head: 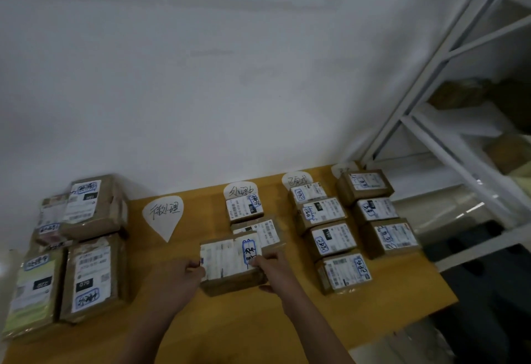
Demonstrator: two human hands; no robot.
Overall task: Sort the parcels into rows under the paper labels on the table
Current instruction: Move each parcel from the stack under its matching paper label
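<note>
A brown cardboard parcel [230, 263] with white shipping labels lies near the table's middle, third in the row under the second paper label [240, 190]. My left hand [179, 280] grips its left end. My right hand [273, 267] grips its right end, thumb on the near side. Two more parcels [244, 209] sit above it in that row. The first paper label [163, 213] has no parcels beneath it. The third paper label [296, 179] heads a row of several parcels [330, 238], and another row [376, 210] runs to the right of it.
A pile of unsorted parcels [86, 248] fills the left end of the yellow table [244, 320]. A white wall stands behind. White metal shelving [459, 122] with brown packages rises at the right, beyond the table's right edge.
</note>
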